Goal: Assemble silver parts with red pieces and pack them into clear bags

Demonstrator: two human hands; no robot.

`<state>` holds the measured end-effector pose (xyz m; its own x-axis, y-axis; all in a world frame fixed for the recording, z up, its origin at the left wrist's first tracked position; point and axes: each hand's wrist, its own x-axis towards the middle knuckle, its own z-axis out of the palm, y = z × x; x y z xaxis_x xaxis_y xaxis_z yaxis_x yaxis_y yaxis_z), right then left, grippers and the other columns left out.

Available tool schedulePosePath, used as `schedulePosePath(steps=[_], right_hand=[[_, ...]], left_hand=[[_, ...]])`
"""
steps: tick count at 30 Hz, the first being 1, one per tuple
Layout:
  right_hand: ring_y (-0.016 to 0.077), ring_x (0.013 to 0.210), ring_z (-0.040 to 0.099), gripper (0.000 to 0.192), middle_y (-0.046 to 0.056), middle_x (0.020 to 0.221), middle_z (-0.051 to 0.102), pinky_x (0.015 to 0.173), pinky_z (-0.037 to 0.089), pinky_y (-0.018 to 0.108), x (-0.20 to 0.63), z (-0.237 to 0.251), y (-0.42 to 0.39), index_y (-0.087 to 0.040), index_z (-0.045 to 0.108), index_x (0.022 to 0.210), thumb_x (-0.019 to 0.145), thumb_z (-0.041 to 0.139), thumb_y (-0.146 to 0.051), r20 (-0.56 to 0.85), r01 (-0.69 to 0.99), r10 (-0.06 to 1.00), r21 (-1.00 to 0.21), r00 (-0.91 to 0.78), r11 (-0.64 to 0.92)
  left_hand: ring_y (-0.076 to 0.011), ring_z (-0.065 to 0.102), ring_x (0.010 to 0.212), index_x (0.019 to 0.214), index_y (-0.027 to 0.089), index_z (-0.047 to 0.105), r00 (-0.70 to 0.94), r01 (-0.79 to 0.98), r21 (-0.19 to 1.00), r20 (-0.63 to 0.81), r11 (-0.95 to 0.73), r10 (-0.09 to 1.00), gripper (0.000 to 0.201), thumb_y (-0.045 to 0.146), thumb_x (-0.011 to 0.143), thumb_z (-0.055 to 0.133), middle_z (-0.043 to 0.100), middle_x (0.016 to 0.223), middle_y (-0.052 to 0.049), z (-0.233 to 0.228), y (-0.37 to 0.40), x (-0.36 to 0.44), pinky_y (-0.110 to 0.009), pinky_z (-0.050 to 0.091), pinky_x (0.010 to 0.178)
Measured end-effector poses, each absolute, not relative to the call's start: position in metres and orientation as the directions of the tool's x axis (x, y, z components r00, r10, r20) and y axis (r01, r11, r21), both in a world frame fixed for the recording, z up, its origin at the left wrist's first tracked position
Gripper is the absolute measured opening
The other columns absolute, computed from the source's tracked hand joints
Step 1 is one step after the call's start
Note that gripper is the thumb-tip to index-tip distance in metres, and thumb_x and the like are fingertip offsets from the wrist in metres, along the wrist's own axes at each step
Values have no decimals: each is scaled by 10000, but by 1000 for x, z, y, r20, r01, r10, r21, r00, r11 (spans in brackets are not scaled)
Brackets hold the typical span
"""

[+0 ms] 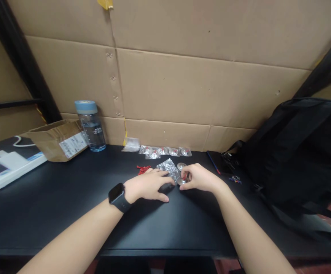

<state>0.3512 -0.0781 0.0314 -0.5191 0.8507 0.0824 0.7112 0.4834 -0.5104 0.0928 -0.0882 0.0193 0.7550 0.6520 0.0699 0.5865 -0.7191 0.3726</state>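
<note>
Resting on the black worktop point(68, 205), both hands meet near its middle. The left hand point(148, 186), with a watch point(119, 197) on its wrist, lies palm down with curled fingers on a clear bag point(169, 168), pinning the bag's near edge. The right hand point(199, 178) is closed around a small metal disc point(182, 181) with a red part, pinched at the fingertips, touching the bag. A second disc point(181, 166) lies just behind. Red cords point(143, 168) lie left of the bag. Bagged discs point(165, 151) form a row along the cardboard wall point(211, 83). A bottle point(90, 125) and a box point(58, 139) stand at left; a black backpack point(299, 152) sits at right.
</note>
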Motion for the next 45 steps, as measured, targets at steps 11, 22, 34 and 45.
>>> schedulePosePath(steps=[11,22,34,45], right_hand=[[140,697,593,322,6,872,642,635,450,233,340,17,-68,-238,745,966,690,883,-333,180,613,790,-540,-586,577],[205,971,590,333,17,1007,640,861,471,318,327,3,-62,-278,717,1043,744,860,-258,371,742,810,-344,-455,575],[209,938,594,98,46,966,667,829,467,336,330,0,-57,-275,797,938,903,708,-256,393,753,730,-129,-559,646],[242,940,545,104,83,1013,636,788,416,360,303,-8,-56,-209,715,915,901,705,-312,512,856,724,45,-462,515]], left_hand=[[-401,390,1437,1267,475,666,766,593,397,-10,-701,642,552,460,737,820,428,1579,-31,20,-84,91,-586,320,1136],[-365,197,1530,1345,446,606,734,658,301,-56,-690,677,528,446,834,738,272,1657,-32,24,-84,93,-620,242,1170],[-331,386,1458,1512,350,438,734,659,276,-37,-699,678,703,433,864,698,273,1650,-78,21,-82,91,-477,369,1161],[-388,118,1539,1429,440,516,686,719,251,-105,-648,720,595,439,861,692,171,1676,-25,23,-81,90,-700,219,1141]])
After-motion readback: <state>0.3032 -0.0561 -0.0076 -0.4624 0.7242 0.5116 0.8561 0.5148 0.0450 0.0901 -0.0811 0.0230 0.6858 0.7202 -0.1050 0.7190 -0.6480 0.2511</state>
